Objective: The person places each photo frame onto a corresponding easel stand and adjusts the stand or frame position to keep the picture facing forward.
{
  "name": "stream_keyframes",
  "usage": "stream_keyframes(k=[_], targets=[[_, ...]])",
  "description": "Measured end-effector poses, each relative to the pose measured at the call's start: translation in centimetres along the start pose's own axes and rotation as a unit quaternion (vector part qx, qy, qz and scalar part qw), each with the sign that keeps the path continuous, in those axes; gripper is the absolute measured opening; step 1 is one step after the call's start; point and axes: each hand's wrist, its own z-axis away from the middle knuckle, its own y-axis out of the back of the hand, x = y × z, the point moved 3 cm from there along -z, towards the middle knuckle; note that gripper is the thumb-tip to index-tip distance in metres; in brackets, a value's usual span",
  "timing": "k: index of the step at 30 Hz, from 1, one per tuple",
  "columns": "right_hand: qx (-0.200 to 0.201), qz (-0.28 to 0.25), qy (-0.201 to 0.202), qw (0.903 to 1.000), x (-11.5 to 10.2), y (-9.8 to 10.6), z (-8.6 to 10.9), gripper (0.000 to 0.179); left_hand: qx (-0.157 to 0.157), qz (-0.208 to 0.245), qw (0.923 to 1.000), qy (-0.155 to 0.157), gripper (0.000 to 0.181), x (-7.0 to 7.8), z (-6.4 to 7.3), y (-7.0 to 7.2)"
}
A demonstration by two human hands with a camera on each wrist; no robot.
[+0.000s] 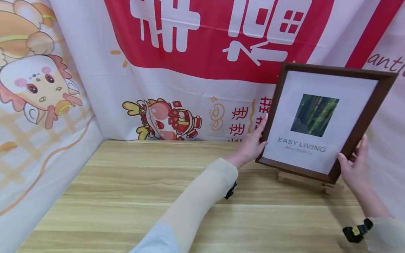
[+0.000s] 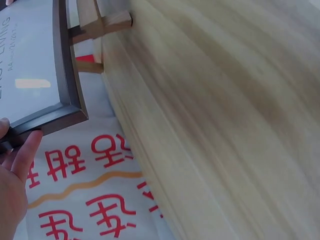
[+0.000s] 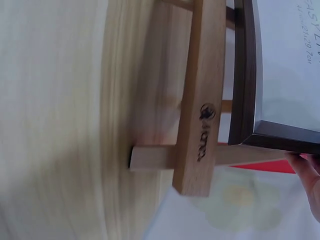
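A dark brown picture frame (image 1: 319, 123), with a white mat, a small green picture and the words "EASY LIVING", is held upright with a tilt. My left hand (image 1: 251, 144) grips its left side, thumb at the front edge; the left wrist view shows the fingers (image 2: 31, 150) along the outer edge. On the opposite side my right hand (image 1: 355, 168) holds the lower right edge, its fingers partly hidden behind. Right below the frame stands a small wooden easel (image 3: 200, 100) with a dark logo on its ledge. Whether frame and ledge touch, I cannot tell.
The easel stands on a light wood-grain table (image 1: 133, 196), near its back right. Behind the table hangs a white and red printed cloth (image 1: 202, 59); another cloth with a cartoon animal (image 1: 38, 80) covers the left side.
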Motion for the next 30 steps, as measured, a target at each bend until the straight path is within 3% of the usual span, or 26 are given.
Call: stream_keyframes(k=[5, 9, 15, 24, 30], targets=[[0.0, 0.023, -0.01, 0.9997, 0.3, 1.0, 0.3, 0.079, 0.008, -0.024, 0.9994, -0.023, 0.099, 0.7, 0.0, -1.0], [0.003, 0.036, -0.016, 0.9992, 1.0, 1.8, 0.2, 0.079, 0.011, -0.035, 0.9992, -0.015, 0.095, 1.3, -0.3, -1.7], [0.019, 0.033, -0.025, 0.999, 1.6, 2.7, 0.0, 0.078, 0.022, -0.027, 0.9991, -0.023, 0.094, 1.8, -0.8, -2.5], [0.003, 0.027, -0.013, 0.9995, 1.8, 2.7, -0.2, 0.077, 0.022, -0.008, 0.9997, -0.01, 0.094, 1.5, -0.8, -3.5], [0.008, 0.036, -0.026, 0.999, 2.4, 3.2, -0.2, 0.077, 0.023, -0.006, 0.9993, -0.029, 0.093, 1.7, -0.9, -4.1]])
